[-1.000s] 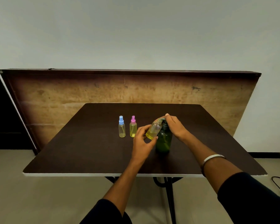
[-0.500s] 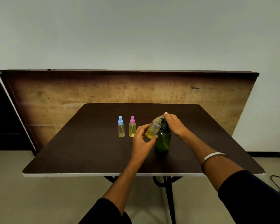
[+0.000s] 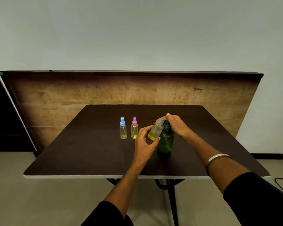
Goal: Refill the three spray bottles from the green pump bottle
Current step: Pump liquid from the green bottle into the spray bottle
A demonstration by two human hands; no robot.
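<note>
Both hands work close together at the middle of the dark brown table [image 3: 91, 154]. Left hand [image 3: 145, 145] holds a small uncapped spray bottle [image 3: 155, 130] between thumb and curled fingers, gripping it near the bottom. This bottle is tilted, its open neck pointing up and to the right, under the spout of the pump. It has yellow liquid in the lower part. Right hand [image 3: 178, 126] lies on top of the green pump bottle [image 3: 165, 142], fingers bent over the pump head and pressing on it; the fingertips reach to the spout, just above the neck of the small bottle.

From the left: the spray bottle with blue cap [image 3: 123, 128] stands upright, well apart from the hands. Just beside it, on its right, stands the spray bottle with pink cap [image 3: 134, 128], also upright, near the left hand but not touching it. Both contain yellowish liquid; the pink one seems a stronger yellow. Then comes the tilted bottle in the left hand, touching the green pump bottle, which stands upright on the table behind the left thumb.

On the right wrist there is a silver bangle [image 3: 218, 157]. Both arms have dark sleeves [image 3: 260, 198] pushed up.

I cannot read any label, brand or writing on the bottles; they look plain.
</note>
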